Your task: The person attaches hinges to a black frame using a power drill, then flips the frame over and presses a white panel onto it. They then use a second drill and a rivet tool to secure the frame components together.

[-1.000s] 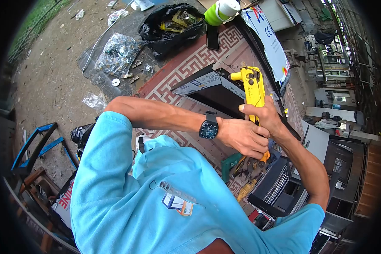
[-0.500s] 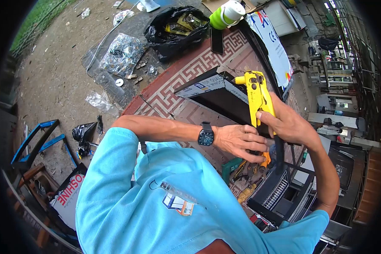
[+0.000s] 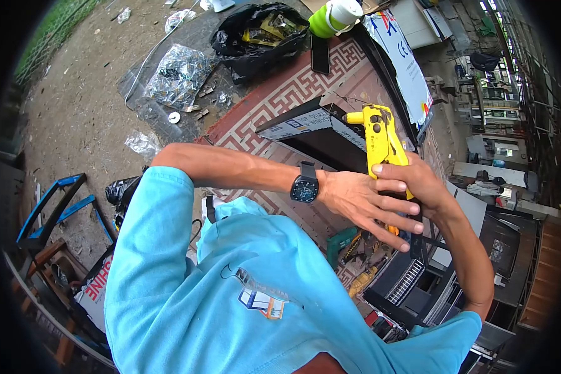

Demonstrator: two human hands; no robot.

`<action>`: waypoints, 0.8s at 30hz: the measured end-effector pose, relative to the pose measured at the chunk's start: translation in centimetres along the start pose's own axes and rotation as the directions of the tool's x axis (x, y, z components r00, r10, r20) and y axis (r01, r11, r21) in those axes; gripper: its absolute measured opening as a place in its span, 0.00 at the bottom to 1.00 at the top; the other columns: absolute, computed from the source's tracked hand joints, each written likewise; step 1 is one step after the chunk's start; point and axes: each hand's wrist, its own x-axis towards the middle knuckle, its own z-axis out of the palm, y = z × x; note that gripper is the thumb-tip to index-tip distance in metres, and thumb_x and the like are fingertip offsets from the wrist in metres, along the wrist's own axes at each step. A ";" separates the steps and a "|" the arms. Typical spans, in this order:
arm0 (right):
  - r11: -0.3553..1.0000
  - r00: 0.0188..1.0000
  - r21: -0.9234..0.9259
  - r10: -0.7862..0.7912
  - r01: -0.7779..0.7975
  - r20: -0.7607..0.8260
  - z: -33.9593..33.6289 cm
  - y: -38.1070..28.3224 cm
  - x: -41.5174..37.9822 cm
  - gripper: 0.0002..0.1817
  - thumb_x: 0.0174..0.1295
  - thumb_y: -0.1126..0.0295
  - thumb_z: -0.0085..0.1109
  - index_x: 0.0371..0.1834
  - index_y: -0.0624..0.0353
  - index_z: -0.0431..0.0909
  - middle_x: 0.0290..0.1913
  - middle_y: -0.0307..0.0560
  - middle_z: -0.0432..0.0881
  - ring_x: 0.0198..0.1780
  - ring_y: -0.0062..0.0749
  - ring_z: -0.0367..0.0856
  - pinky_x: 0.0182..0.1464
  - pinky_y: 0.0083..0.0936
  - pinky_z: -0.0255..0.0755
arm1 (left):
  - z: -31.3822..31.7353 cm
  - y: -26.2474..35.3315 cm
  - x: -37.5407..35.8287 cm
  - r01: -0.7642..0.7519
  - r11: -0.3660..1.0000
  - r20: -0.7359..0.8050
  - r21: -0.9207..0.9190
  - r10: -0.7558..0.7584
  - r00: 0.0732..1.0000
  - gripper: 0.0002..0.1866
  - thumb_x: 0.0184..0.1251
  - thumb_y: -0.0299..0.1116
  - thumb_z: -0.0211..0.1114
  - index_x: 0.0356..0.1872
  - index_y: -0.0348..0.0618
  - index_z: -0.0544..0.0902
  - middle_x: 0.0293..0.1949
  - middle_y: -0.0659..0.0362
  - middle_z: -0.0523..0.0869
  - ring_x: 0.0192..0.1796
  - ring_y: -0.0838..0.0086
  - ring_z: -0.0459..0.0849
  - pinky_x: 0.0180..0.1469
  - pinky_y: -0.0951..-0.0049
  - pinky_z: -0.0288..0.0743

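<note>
A yellow hand riveter (image 3: 383, 134) stands with its nose pointing left, above a dark window frame (image 3: 305, 124) with printed tape along its edges. My right hand (image 3: 421, 181) is wrapped round the riveter's body just below the head, thumb across the front. In front of the handles lies my left hand (image 3: 371, 202), a black watch (image 3: 305, 187) on its wrist. Its fingers are stretched out and spread, overlapping the right hand and hiding most of the lower handles.
Beyond the frame lie a phone (image 3: 320, 55), a green and white bottle (image 3: 335, 17) and an open black plastic bag (image 3: 258, 40). A clear bag of small parts (image 3: 179, 75) sits at the left. Below my hands are a green power drill (image 3: 341, 244) and dark metal frames (image 3: 411, 280).
My left hand's fingers have uncurled from around the lower handle and spread out, and the hand has shifted slightly right. The right hand still grips the riveter.
</note>
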 end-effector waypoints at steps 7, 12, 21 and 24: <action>0.999 0.999 0.013 -0.048 0.048 0.011 -0.1 1.2 1.1 0.14 0.53 0.65 0.64 0.36 0.61 0.74 0.27 0.37 0.74 0.25 0.18 0.70 0.27 0.17 0.65 | -0.3 -0.7 1.5 -0.100 0.990 0.122 0.104 0.087 0.989 0.28 0.62 0.36 0.52 0.66 0.47 0.67 0.62 0.57 0.70 0.65 0.67 0.69 0.68 0.59 0.55; 0.995 0.996 -0.064 -0.077 0.074 -0.049 -0.4 2.2 2.2 0.10 0.53 0.67 0.64 0.35 0.60 0.78 0.27 0.39 0.76 0.26 0.22 0.73 0.27 0.22 0.66 | 0.0 -1.3 2.1 -0.197 0.977 0.046 0.077 0.194 0.980 0.19 0.57 0.36 0.56 0.51 0.45 0.75 0.47 0.59 0.76 0.52 0.70 0.76 0.63 0.62 0.62; 0.650 0.850 -0.615 -0.523 0.447 0.065 -0.7 4.2 3.7 0.09 0.52 0.71 0.61 0.37 0.53 0.84 0.24 0.45 0.77 0.29 0.32 0.77 0.30 0.26 0.69 | -0.5 -0.4 2.3 -0.142 0.971 0.140 -0.192 0.170 0.975 0.07 0.50 0.33 0.59 0.30 0.44 0.76 0.30 0.62 0.75 0.43 0.70 0.77 0.59 0.65 0.65; 0.834 0.909 -0.388 -0.417 0.391 0.020 -1.2 4.7 3.8 0.10 0.53 0.70 0.61 0.39 0.56 0.82 0.25 0.43 0.78 0.26 0.30 0.76 0.29 0.23 0.70 | -1.4 0.0 1.9 -0.033 0.975 0.236 -0.220 0.086 0.968 0.13 0.51 0.32 0.59 0.39 0.45 0.77 0.38 0.59 0.77 0.49 0.66 0.76 0.61 0.64 0.64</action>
